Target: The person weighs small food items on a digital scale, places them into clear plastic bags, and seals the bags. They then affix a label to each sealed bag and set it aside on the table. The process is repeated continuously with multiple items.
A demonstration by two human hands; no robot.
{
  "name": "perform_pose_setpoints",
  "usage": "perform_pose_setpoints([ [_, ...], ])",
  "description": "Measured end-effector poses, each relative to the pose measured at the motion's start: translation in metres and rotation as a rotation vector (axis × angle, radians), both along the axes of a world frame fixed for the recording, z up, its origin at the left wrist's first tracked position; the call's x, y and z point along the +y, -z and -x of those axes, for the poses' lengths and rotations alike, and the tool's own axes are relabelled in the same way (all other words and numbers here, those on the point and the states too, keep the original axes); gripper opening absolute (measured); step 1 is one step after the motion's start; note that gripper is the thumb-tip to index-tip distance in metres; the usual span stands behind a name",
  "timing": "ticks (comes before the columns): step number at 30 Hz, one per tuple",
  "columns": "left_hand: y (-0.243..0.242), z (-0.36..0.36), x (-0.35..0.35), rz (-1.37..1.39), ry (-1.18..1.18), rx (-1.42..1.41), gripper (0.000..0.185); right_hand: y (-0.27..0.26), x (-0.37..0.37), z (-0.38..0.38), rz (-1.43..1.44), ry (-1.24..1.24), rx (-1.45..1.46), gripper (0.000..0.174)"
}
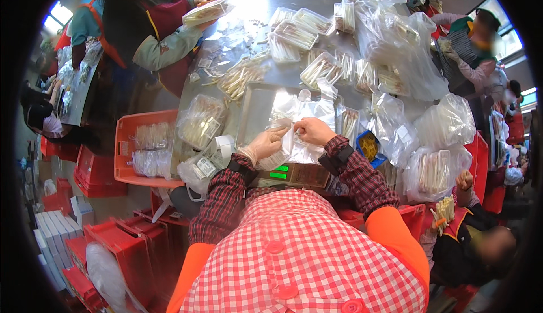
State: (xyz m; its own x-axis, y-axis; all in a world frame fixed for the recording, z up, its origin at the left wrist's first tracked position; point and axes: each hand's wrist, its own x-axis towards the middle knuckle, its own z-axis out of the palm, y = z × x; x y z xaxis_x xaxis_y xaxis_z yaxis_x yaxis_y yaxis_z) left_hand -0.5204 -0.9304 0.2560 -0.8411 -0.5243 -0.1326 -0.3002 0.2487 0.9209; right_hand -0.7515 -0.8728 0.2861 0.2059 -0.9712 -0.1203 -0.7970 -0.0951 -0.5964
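Observation:
My left hand [267, 143], in a thin translucent glove, holds the near left edge of a clear plastic bag [307, 149]. Pinching the same plastic close by is my right hand [314, 131], its fingertips almost meeting the left ones. A white printed label [273, 160] hangs below my left fingers. Beneath the plastic lies a shallow metal tray [250, 115], with a weighing scale [303, 173] showing green digits at its near side. What the bag contains is hidden by glare. Right of my right hand sits a blue basket [361, 143] of yellow rubber bands [368, 146].
Loose pale stalks [242, 79] lie beyond the tray. Several packed stalk trays [297, 33] and large plastic bags [390, 37] crowd the far right. A label roll [222, 149] and a red crate [123, 147] are left. Co-workers' hands [205, 1] hold a pack across the table.

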Motion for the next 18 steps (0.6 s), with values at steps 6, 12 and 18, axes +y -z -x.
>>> perform_pose_setpoints([
  [6, 0.002, 0.002, 0.002, 0.178, 0.055, 0.044, 0.044, 0.005, -0.004, 0.001, 0.033, -0.048, -0.006, 0.021],
  [12, -0.007, 0.009, 0.006, -0.031, 0.024, 0.072, 0.036, 0.016, -0.017, -0.003, -0.029, -0.095, 0.139, 0.020],
  [18, -0.005, 0.007, 0.001, 0.109, 0.063, 0.006, 0.028, 0.009, -0.025, -0.012, -0.055, -0.120, 0.281, 0.016],
])
